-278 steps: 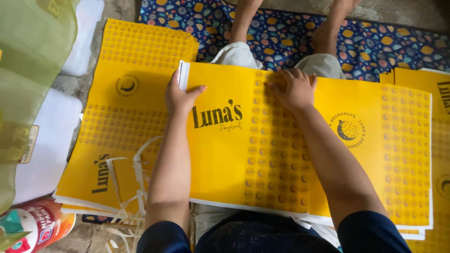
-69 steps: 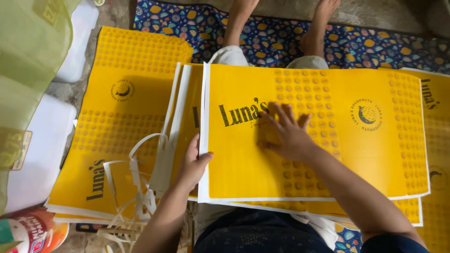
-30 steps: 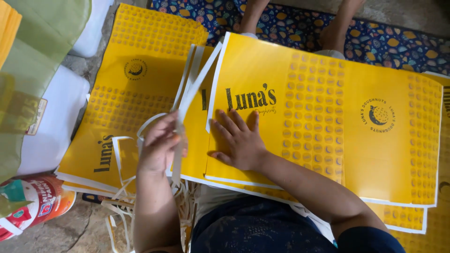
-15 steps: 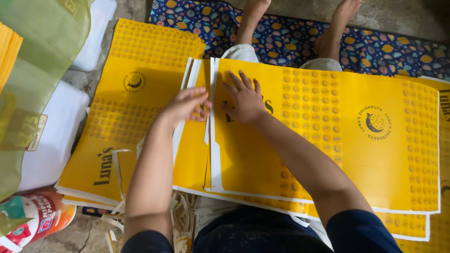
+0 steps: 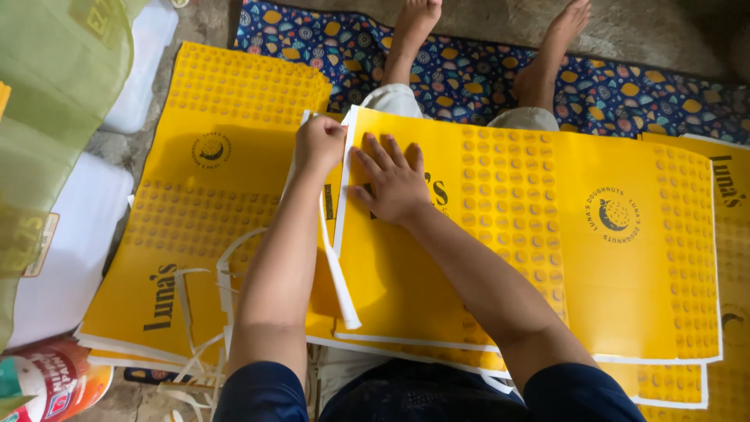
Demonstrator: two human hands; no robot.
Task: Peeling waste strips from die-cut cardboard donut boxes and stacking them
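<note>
Floor scene, patterned blue mat (image 5: 469, 74) behind. Large yellow printed card sheet (image 5: 547, 258) lies across the lap, long axis left-right. Right hand (image 5: 394, 184) flat, open on it. Left hand (image 5: 319, 144) clenched, pinching white paper strip (image 5: 336, 266) at sheet's left edge. Matching yellow stack (image 5: 203, 211) left of sheet.

Left hand (image 5: 319, 144) fisted, right hand (image 5: 394, 181) flat

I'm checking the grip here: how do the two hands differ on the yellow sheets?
The left hand is curled into a fist at the top sheet's upper left corner, by a white strip. The right hand lies flat, fingers spread, on that sheet. Both touch the same sheet.
</note>
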